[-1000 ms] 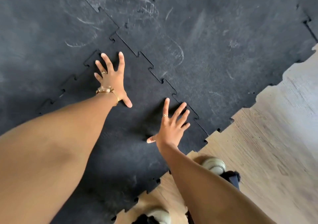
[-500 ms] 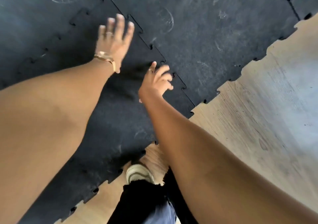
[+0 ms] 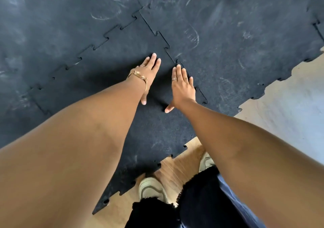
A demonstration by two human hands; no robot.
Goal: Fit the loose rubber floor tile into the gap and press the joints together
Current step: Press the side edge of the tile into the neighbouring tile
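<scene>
The black rubber floor tile (image 3: 154,131) lies in the gap among the dark interlocking mats, its toothed edges meeting the neighbours on the left (image 3: 98,43) and on the right (image 3: 175,59). My left hand (image 3: 149,73), with a gold bracelet, rests flat on the tile, palm down and fingers together. My right hand (image 3: 183,86), with a ring, lies flat beside it, next to the right joint, with the thumb spread out. Neither hand holds anything.
Dark rubber mats (image 3: 236,34) with scuff marks cover the floor ahead and to the left. Bare wooden floor (image 3: 289,105) shows on the right and below. My two pale shoes (image 3: 152,189) stand on the wood at the tile's near toothed edge.
Both hands have come together near the tile's middle by the right joint. A second ago they were spread apart, the left one near the left joint. The view has shifted.
</scene>
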